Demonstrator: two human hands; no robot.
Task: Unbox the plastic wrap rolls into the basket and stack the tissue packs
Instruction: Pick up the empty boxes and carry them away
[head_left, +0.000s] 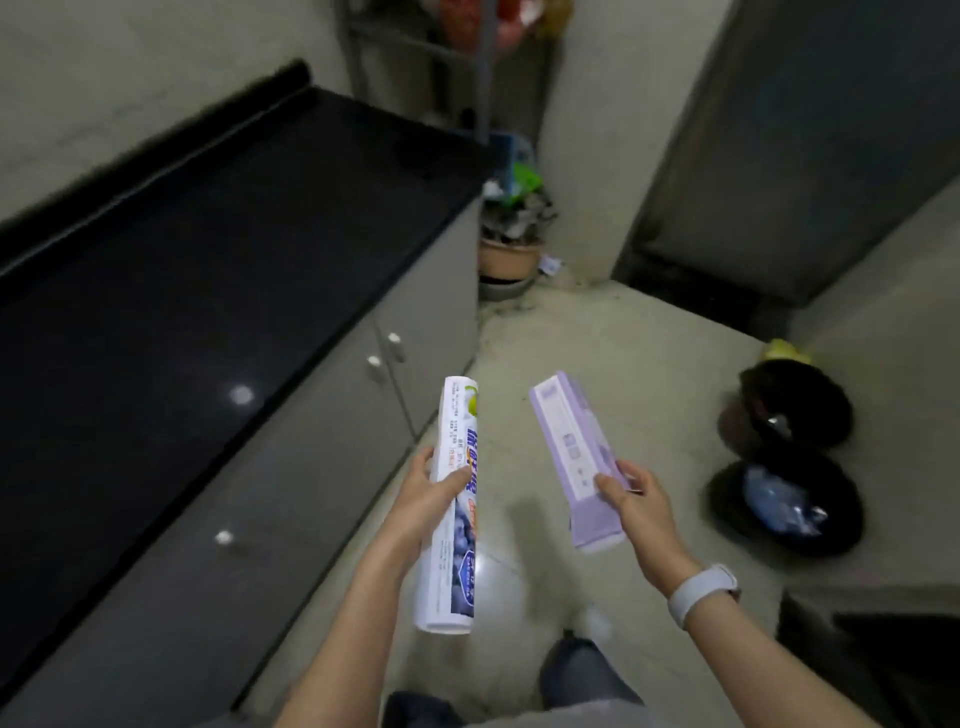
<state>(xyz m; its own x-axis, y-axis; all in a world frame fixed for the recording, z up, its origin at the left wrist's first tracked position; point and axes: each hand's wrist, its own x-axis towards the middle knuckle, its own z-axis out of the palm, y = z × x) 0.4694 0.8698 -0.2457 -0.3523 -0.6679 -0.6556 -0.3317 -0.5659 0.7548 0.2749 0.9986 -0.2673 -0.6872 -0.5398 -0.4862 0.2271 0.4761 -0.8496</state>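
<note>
My left hand (423, 499) grips a white plastic wrap roll (454, 545) with blue print, held lengthwise and pointing away from me over the floor. My right hand (634, 506) grips a long purple plastic wrap box (571, 452) near its lower end, tilted slightly left. Roll and box are apart, side by side in the air. No basket or tissue packs are in view.
A black countertop (182, 260) with grey cabinet doors (332, 426) runs along the left. Two black bins (789, 405) stand on the floor at right, the nearer bin (784, 509) holding plastic waste. A potted plant (511, 234) sits in the far corner beside a grey door (810, 156).
</note>
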